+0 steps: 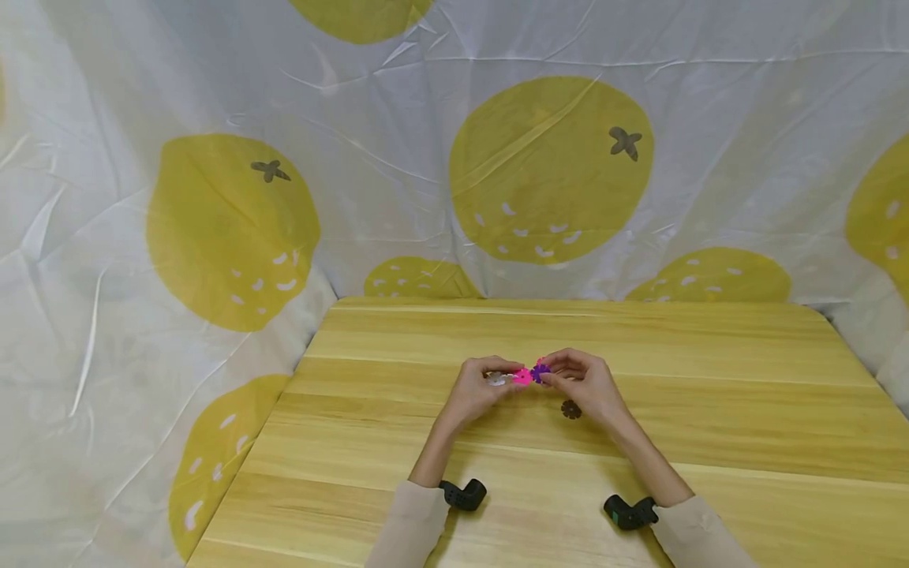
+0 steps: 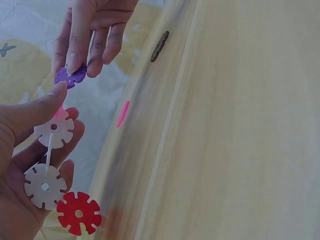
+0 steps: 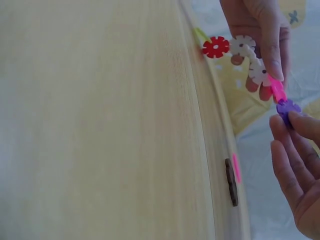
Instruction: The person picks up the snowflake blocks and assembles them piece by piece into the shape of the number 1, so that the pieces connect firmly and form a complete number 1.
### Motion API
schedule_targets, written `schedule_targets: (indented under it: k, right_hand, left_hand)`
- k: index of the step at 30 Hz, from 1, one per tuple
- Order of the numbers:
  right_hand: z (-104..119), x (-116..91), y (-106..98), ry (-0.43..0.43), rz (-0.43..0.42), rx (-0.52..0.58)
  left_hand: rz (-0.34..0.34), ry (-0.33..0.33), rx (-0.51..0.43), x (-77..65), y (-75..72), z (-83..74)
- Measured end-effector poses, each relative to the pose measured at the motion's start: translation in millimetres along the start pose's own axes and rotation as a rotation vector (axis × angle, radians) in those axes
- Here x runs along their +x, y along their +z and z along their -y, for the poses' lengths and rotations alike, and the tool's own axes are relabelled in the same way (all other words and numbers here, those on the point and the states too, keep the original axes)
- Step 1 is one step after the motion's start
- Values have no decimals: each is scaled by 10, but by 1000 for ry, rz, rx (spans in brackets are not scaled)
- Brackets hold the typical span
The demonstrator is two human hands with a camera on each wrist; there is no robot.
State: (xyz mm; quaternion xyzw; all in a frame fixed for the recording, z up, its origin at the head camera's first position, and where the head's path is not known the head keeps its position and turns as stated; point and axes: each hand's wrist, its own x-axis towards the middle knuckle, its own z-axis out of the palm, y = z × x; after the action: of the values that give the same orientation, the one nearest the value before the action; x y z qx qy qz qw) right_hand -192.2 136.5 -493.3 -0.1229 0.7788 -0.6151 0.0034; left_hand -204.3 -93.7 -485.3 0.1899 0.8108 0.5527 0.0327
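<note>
1. Two hands share the work above the wooden table (image 1: pixel 554 481). We see the left hand (image 1: pixel 477 392) gripping a disc chain (image 2: pixel 35 188), thumb pressed close to its pink disc (image 1: pixel 522 376).
2. We see the right hand (image 1: pixel 585 386) pinching the purple disc (image 2: pixel 76 76) between thumb and finger, its other fingers clear of the piece.
3. The purple disc touches the pink disc at the chain's end. We judge the step in hand to be slotting these two together; we cannot tell whether the notches are fully seated.
4. We should brace the pink disc close to the joint, so that the push does not bend the links leading to the red disc (image 2: pixel 69 216), which hangs beyond the palm.
5. We should set the two discs crosswise, line up one notch with another, and press straight in. A twisted push could spread the slots or loosen the neighbouring white disc (image 2: pixel 63 131).
6. We should check the seat with a light tug. The brown disc (image 1: pixel 571 409) and a loose pink disc (image 2: pixel 123 114) lie apart on the tabletop, untouched.
</note>
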Motion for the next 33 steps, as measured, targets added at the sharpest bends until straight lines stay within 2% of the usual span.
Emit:
schedule_targets:
  k: [4, 11, 17, 23, 33]
  right_hand:
    - [-10, 2, 4, -15, 7, -9]
    - [-10, -7, -6, -17, 22, 38]
    - [-12, -18, -5, 27, 36, 44]
    - [-6, -27, -6, 42, 41, 45]
    - [-3, -24, -15, 17, 60, 24]
  left_hand:
    - [4, 15, 15, 5, -2, 5]
    - [18, 38, 52, 6, -18, 2]
    - [37, 31, 89, 5, -11, -20]
    - [48, 35, 80, 8, -5, -16]
    - [49, 30, 45, -4, -53, 0]
